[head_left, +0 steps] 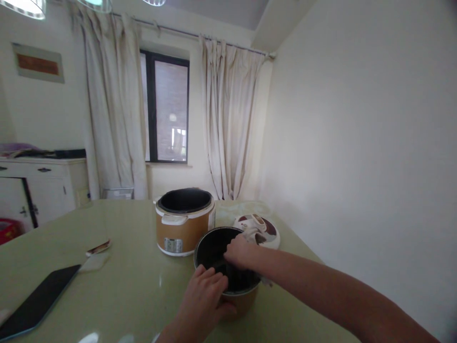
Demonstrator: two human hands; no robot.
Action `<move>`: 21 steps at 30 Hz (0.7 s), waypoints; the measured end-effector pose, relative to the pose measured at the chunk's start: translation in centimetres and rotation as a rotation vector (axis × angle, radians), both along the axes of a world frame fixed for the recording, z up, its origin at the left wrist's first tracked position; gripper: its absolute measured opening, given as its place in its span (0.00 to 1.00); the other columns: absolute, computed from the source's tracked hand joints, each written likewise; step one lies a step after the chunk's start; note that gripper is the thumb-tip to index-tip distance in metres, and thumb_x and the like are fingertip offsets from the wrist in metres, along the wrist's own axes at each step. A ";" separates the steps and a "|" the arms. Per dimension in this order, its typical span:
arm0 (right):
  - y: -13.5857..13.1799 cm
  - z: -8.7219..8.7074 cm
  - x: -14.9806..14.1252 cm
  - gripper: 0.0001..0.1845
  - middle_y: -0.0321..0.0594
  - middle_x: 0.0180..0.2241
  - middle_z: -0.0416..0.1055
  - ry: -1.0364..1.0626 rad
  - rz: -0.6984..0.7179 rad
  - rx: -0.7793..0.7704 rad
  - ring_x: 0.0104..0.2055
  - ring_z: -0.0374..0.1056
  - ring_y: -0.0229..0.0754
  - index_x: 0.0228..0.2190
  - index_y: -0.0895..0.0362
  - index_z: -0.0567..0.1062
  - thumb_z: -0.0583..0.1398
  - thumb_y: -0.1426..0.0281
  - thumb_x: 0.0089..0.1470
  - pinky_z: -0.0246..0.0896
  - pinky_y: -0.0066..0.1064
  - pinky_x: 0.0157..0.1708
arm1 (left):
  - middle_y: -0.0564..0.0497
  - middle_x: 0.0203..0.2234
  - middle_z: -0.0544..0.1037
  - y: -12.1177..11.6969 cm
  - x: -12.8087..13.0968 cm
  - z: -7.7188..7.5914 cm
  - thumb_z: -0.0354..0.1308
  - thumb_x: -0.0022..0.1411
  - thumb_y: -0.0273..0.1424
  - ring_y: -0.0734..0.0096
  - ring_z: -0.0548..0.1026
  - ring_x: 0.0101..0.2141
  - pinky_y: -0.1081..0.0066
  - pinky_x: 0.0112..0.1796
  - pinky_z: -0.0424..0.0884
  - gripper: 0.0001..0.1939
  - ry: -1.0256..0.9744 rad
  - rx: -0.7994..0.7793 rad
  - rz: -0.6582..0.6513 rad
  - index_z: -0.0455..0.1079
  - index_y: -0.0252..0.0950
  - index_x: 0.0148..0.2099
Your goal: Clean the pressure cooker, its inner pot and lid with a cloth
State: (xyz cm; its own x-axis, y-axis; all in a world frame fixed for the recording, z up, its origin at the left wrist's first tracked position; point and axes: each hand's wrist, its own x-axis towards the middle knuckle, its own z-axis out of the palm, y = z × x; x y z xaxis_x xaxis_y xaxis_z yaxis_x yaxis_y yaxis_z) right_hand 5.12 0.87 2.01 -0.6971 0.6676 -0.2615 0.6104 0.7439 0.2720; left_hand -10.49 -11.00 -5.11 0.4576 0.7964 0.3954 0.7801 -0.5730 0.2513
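A dark inner pot (217, 252) with a brownish outside stands on the pale green table (135, 286) in front of me. My left hand (205, 295) grips its near rim, fingers curled over the edge and thumb on the outer wall. My right hand (238, 252) reaches into the pot from the right with its fingers closed; what they hold, if anything, is hidden. Behind the pot stands a brown and white rice cooker body (183, 221), open and without a lid. Its white and maroon lid (259, 229) lies on the table to the right.
A dark tablet (39, 300) lies at the table's near left, with a small white object (96, 257) beyond it. A white wall runs close along the right. A white cabinet (39, 188) stands at the far left; curtains frame a window (166, 109) behind the table.
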 end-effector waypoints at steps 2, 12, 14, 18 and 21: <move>0.4 -1.6 -1.9 0.06 0.49 0.34 0.83 -0.053 0.186 0.053 0.41 0.79 0.56 0.28 0.56 0.81 0.66 0.77 0.55 0.69 0.48 0.43 | 0.56 0.36 0.82 -0.2 0.0 0.3 0.80 0.50 0.43 0.57 0.75 0.42 0.58 0.47 0.57 0.21 0.009 -0.037 0.003 0.74 0.41 0.37; 1.9 -1.8 -1.8 0.23 0.50 0.55 0.76 -0.041 0.513 0.069 0.55 0.72 0.56 0.54 0.52 0.77 0.67 0.67 0.57 0.66 0.45 0.47 | 0.50 0.37 0.83 -1.3 1.1 0.4 0.78 0.52 0.45 0.51 0.79 0.43 0.53 0.52 0.62 0.20 -0.007 -0.059 0.106 0.77 0.40 0.38; 2.0 -1.6 -0.1 0.37 0.53 0.57 0.75 -0.061 0.278 0.056 0.53 0.74 0.61 0.61 0.48 0.73 0.71 0.64 0.50 0.69 0.48 0.45 | 0.50 0.36 0.84 -1.1 1.3 0.0 0.78 0.52 0.44 0.51 0.79 0.42 0.53 0.51 0.63 0.19 -0.005 -0.023 0.108 0.77 0.40 0.38; 1.4 -1.0 1.9 0.39 0.47 0.48 0.80 -0.067 -0.119 -0.194 0.46 0.79 0.62 0.57 0.45 0.77 0.74 0.60 0.42 0.73 0.49 0.41 | 0.50 0.34 0.83 -0.9 1.3 0.0 0.78 0.52 0.43 0.51 0.80 0.41 0.52 0.50 0.63 0.18 0.010 0.021 0.097 0.77 0.40 0.36; 0.6 -0.9 1.8 0.23 0.36 0.37 0.82 0.017 -0.176 -0.492 0.38 0.80 0.51 0.44 0.49 0.84 0.73 0.61 0.43 0.74 0.39 0.38 | 0.51 0.33 0.83 -0.9 1.3 0.7 0.78 0.51 0.44 0.50 0.80 0.40 0.52 0.49 0.63 0.18 0.031 0.021 0.098 0.78 0.40 0.36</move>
